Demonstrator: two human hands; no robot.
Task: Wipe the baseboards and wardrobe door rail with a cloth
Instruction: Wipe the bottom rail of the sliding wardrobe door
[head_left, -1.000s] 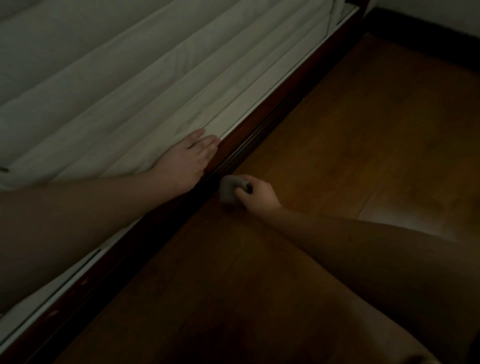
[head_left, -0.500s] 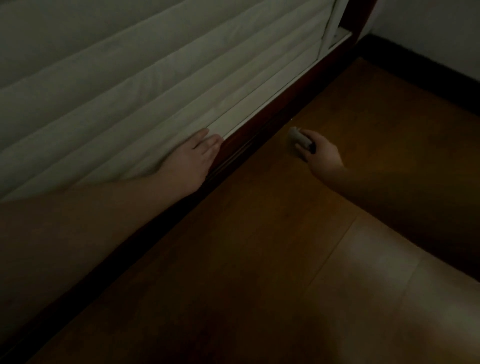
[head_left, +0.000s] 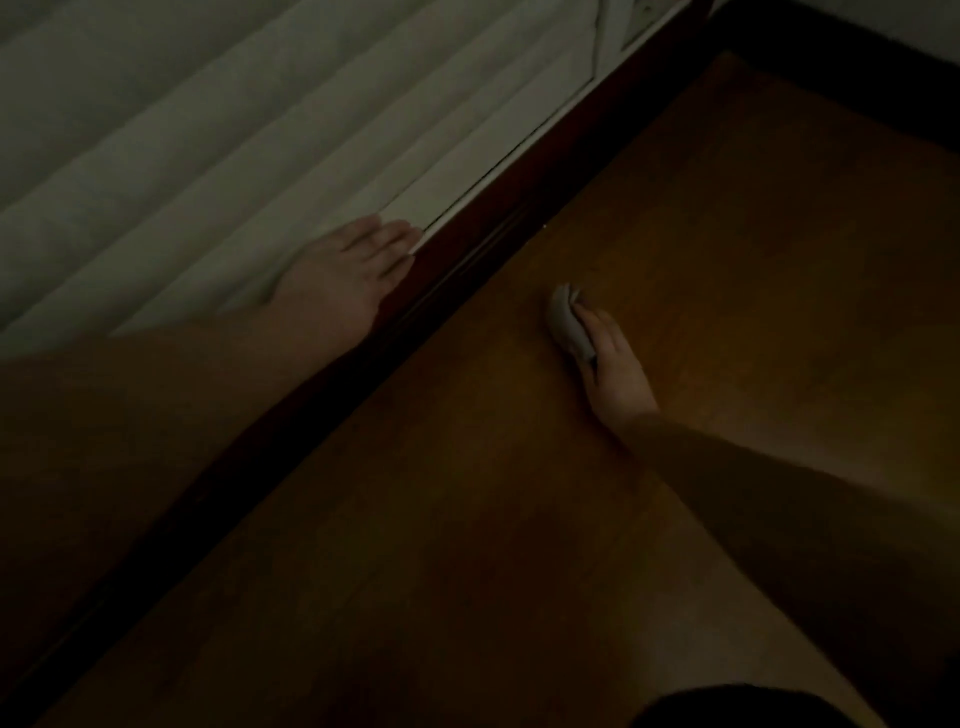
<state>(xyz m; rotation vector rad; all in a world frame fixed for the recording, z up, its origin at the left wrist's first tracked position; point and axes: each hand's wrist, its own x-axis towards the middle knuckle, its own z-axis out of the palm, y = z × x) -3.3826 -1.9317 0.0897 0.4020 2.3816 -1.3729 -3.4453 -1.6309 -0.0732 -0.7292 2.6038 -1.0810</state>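
- The right hand (head_left: 615, 366) grips a small, bunched pale cloth (head_left: 569, 325), fingers curled over it; the cloth lies on the wooden floor (head_left: 727, 260), clear of the rail.
- The left hand (head_left: 345, 278) lies flat, fingers straight, on the lower edge of the pale wardrobe door (head_left: 208, 156), its fingertips at the door's bottom corner.
- The dark door rail (head_left: 467, 249) runs diagonally from lower left to upper right between the door and the floor.
- A dark baseboard (head_left: 857, 78) runs along the wall at upper right and meets the rail in the far corner.
- The room is dim; the floor is brightest around the right hand.
- Compared with half a second ago, the right hand and cloth sit nearer along the floor and farther out from the rail; the left hand holds the same place on the door.
- Open floor extends to the right of the right hand, up to the baseboard.
- A dark shape (head_left: 737, 706) at the bottom edge cannot be identified.
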